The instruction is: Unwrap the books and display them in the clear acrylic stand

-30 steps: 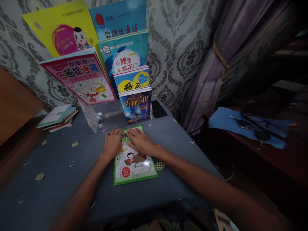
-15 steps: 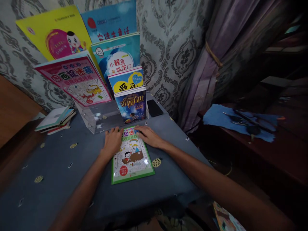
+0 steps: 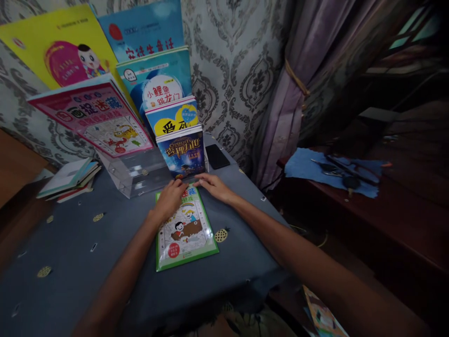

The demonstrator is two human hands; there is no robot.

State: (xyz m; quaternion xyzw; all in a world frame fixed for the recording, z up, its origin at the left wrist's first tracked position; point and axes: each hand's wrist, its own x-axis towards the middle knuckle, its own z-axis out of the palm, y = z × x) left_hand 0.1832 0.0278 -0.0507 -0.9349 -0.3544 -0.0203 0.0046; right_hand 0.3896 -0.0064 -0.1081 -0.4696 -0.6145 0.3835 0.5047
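A green-edged children's picture book [image 3: 187, 231] lies face up on the cloth-covered table, with two cartoon children and a brown boat-like shape on its cover. My left hand [image 3: 171, 199] rests across its upper left part, fingers stretched toward the top edge and hiding some of the title. At the upper right corner is my right hand [image 3: 214, 188], its fingers extended and the tips touching or very near the edge. Just behind both hands stands a dark blue book [image 3: 184, 152] at the front of a clear acrylic book stand [image 3: 129, 180].
The stand holds a pink book [image 3: 94, 117], a yellow book [image 3: 35, 42] and several blue ones. A phone-like black slab [image 3: 218, 157] lies beside it. Stacked books [image 3: 70, 180] sit at left. On the right, a blue cloth [image 3: 298, 164] carries glasses and small items.
My left hand has slid from the book's left edge onto its upper cover, toward the top middle. My right hand has shifted to the top right corner. The camera view has turned slightly right.
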